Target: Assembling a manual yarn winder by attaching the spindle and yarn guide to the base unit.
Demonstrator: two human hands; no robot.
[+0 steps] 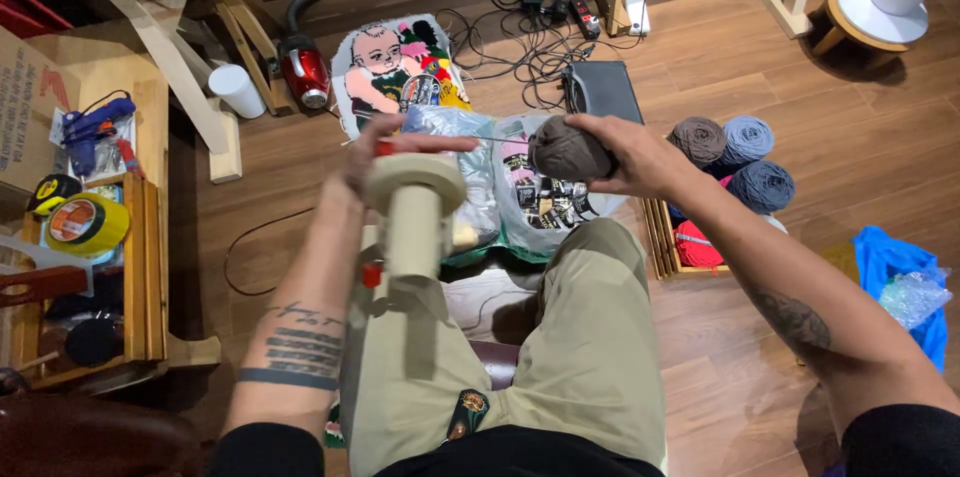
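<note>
at the centre of the frame we hold a ball of grey-brown yarn (570, 149) in our right hand (632, 155), fingers closed around it, a thin strand running left toward our left hand (385, 149); that hand is curled behind a cream plastic yarn winder (412, 212) just above our lap, thumb stretched over its top, though we cannot tell how firmly it grips; the yarn looks light, soft and squashy, likely to unravel if pinched, so we judge a loose cupping hold round its middle best; more yarn balls (735, 152) sit in a wooden crate at right of centre; a roll of yellow tape (88, 223) lies at left.
</note>
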